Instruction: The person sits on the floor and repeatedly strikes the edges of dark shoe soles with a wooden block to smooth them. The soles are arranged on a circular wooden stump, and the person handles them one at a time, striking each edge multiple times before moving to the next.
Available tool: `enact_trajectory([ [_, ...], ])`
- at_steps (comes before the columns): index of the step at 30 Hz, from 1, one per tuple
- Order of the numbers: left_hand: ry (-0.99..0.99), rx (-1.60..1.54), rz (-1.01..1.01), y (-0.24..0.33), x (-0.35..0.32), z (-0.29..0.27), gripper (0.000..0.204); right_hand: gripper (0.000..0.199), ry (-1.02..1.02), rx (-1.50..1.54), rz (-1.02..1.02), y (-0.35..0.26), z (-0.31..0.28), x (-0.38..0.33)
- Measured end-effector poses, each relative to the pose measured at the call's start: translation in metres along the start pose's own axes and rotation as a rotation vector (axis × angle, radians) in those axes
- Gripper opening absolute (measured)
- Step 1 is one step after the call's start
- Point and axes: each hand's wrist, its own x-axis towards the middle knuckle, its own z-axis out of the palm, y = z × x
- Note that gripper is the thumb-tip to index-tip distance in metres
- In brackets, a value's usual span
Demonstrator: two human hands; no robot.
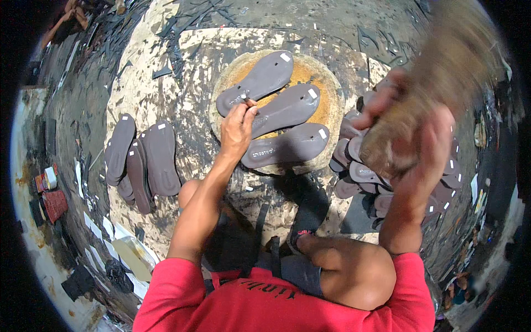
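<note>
Viewed from my remote station, the far sole (265, 74), middle sole (290, 105) and near sole (293, 145) lie flat on a round block (334, 91), placed slantwise with their broad ends to the right. I rate each sole as light and flexible, moderately grippy on its matte grey-brown face, and not fragile, though a hard pinch could mark it. Lift each one by its side edges at the waist, clear of the white tag and the small hole at the broad end. My left hand (238, 127) has thumb and fingers pinched together on a small dark piece (244, 100), too small to identify, beside the narrow ends of the far and middle soles. My right hand (434, 138) is raised, its fingers clamped around a brown, wood-like club (453, 61); blur hides its detail. I judge the club heavy and rigid: hold it with a full wrap. The block has a pale rim and a rust-orange centre, and rests on a stained cream sheet (144, 83). A left pile (160, 160) and a right pile (365, 172) of similar soles flank it. Beyond, dark offcuts (368, 41) litter a grey floor (332, 19); a red woven object (54, 205) lies far to the left.
</note>
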Motion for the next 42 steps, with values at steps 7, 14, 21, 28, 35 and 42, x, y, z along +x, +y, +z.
enact_trajectory([
  [7,0.044,0.222,0.343,-0.009,-0.003,0.005,0.021,0.054,-0.548,-0.425,0.694,0.191,-0.024,-0.041],
  [14,0.208,-0.556,-0.544,0.021,-0.014,0.003,0.022,0.056,-0.383,-0.272,0.800,0.190,-0.037,-0.077],
  [21,-0.080,-0.112,-0.217,0.024,-0.031,-0.001,0.016,0.051,-0.321,-0.031,0.795,0.153,-0.035,-0.061],
  [28,-0.078,0.042,0.079,0.015,-0.034,0.001,0.012,0.052,-0.011,-0.170,-0.019,0.031,-0.023,-0.040],
  [35,-0.113,0.222,0.248,0.009,-0.028,0.003,0.023,0.064,-0.495,-0.434,0.439,0.204,-0.034,-0.094],
  [42,0.160,-0.369,-0.515,0.039,-0.011,-0.005,0.030,0.045,-0.353,0.079,0.816,0.196,-0.047,-0.106],
])
